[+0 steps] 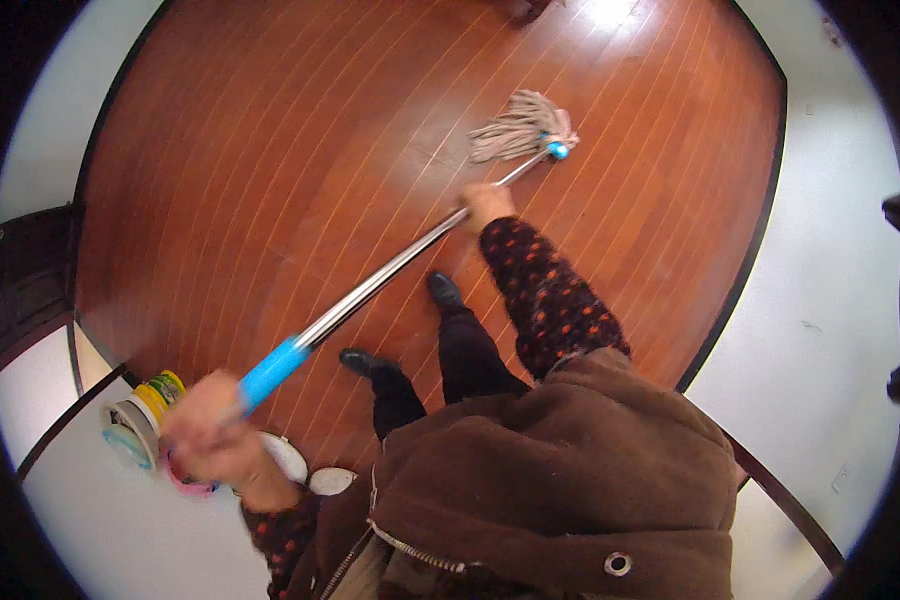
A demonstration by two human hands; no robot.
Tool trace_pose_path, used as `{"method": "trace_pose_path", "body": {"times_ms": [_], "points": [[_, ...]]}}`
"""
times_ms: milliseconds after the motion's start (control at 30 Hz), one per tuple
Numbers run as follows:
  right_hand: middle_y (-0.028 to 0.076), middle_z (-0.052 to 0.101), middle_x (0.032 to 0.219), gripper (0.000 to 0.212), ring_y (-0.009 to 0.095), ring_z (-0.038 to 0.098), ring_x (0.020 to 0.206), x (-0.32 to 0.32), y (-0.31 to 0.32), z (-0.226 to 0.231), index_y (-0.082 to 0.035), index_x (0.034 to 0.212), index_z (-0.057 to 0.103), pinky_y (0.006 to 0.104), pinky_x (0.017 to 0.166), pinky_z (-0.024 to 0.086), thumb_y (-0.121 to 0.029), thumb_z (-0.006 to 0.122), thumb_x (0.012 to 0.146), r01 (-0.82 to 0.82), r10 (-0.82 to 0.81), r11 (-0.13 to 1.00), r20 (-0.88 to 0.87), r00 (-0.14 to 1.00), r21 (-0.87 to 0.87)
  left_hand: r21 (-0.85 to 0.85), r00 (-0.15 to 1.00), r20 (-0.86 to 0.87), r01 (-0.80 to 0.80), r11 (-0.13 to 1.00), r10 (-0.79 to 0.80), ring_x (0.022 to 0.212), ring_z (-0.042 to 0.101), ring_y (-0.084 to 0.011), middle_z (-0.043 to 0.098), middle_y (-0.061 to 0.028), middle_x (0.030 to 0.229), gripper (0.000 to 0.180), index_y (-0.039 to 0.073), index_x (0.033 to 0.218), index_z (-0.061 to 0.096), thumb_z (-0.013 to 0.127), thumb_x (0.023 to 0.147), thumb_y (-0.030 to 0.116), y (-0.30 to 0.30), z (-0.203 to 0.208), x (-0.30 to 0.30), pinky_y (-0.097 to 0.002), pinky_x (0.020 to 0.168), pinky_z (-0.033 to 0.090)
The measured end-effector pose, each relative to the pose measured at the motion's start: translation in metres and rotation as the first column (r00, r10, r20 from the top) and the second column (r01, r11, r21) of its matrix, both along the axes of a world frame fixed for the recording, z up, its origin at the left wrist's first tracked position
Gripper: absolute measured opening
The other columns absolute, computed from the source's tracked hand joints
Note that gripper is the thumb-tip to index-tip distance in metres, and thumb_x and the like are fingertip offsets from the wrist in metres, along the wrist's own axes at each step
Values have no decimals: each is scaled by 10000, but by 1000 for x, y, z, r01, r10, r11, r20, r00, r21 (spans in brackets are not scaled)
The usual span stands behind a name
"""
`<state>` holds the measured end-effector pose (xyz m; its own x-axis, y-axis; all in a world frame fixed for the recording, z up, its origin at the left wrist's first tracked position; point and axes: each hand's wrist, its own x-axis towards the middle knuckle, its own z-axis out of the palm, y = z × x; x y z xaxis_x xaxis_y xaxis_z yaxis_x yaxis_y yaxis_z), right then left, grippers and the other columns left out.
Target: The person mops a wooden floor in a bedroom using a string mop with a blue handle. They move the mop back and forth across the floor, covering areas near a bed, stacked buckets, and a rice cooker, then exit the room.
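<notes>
- Beyond the left hand's outer side, a yellow container (158,392), a white bucket (120,425) and a pink basin (188,483) stood grouped near the wall, presumably to leave walking room.
- The left hand (215,435) was closed around the upper end of the string mop (395,269); motion blur hid the separate fingers. This hold was judged to steer the handle from its end.
- Just inward of the left hand lay two white rounded items (286,458) (332,482), kind not determinable.
- Between the hands, black shoes (445,290) (363,360) were set apart, probably for balance.
- The right hand (488,203) was wrapped around the lower pole, near the head; the wide spacing between hands likely gave leverage and bore the weight.
- Condition of the mop, left to right: a smooth bright-blue grip (275,372) emerged from the left hand; a shiny metal shaft (370,290) slanted up to and past the right hand.
- Beyond the right hand, a blue joint (558,150) carried thick beige-grey strands (515,128), pinkish at one side, fanned leftward, apparently over the reddish-brown plank floor (220,180). Dampness could not be determined.
</notes>
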<state>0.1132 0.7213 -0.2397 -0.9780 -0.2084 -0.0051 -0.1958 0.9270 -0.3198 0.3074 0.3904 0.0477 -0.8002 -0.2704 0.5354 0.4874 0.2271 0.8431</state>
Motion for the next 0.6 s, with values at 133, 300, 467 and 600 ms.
{"method": "trace_pose_path", "body": {"times_ms": [133,300,467,600], "points": [[122,613,1097,539,321,558,1079,-9,85,-31,-126,1171,586,438,926,433,-344,746,704,161,-159,974,-24,987,159,151,940,27,332,931,-339,579,497,-192,506,-63,593,269,50,652,471,495,905,141,108,-102,-53,-399,646,457],[135,608,1083,533,334,552,1063,41,36,-57,-105,1169,587,429,945,414,-382,735,739,55,-54,998,43,998,-6,633,897,141,244,734,-419,532,425,-182,426,-54,548,346,90,592,359,450,923,134,109,-140,-13,-389,698,417],[140,642,956,467,327,593,971,102,-7,-73,-120,1142,610,447,870,448,-254,731,712,-236,225,968,117,967,87,469,947,123,209,858,-297,513,405,-174,398,-54,515,394,110,570,328,434,928,236,37,-110,123,-379,636,390],[122,660,954,487,321,615,925,177,-27,-66,-168,1135,631,462,841,467,-211,739,662,-414,414,910,2,910,-12,299,990,110,55,953,-92,448,368,-168,374,-14,488,415,134,575,290,453,932,270,16,-94,258,-358,535,336]]}}
